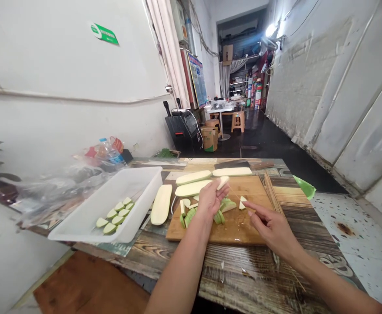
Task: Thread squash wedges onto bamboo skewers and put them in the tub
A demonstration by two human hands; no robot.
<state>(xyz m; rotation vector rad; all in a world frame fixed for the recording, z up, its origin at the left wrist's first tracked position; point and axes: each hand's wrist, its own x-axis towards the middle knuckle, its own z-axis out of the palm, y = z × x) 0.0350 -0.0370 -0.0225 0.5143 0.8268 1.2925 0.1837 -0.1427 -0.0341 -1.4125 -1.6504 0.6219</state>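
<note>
My left hand (210, 198) is closed around a pale zucchini piece (222, 183) above the cutting board. In the fingertips of my right hand (269, 224) is a thin wooden skewer (234, 193), which slants toward my left hand. A white wedge of zucchini (242, 202) shows by the right fingertips; whether it is on the skewer or behind it, I cannot tell. Cut green-skinned pieces (188, 214) lie on the wooden board (239, 233), partly hidden by my left forearm. Long zucchini halves (192, 188) rest at the board's far side, and another half (161, 205) lies left of it.
A white plastic tray (138, 179) on the left holds skewered pieces (115, 214). Loose skewers (271, 192) lie along the board's right edge. Behind the board is a knife (231, 164). Plastic bags (60, 192) and a water bottle (111, 150) crowd the table's left end.
</note>
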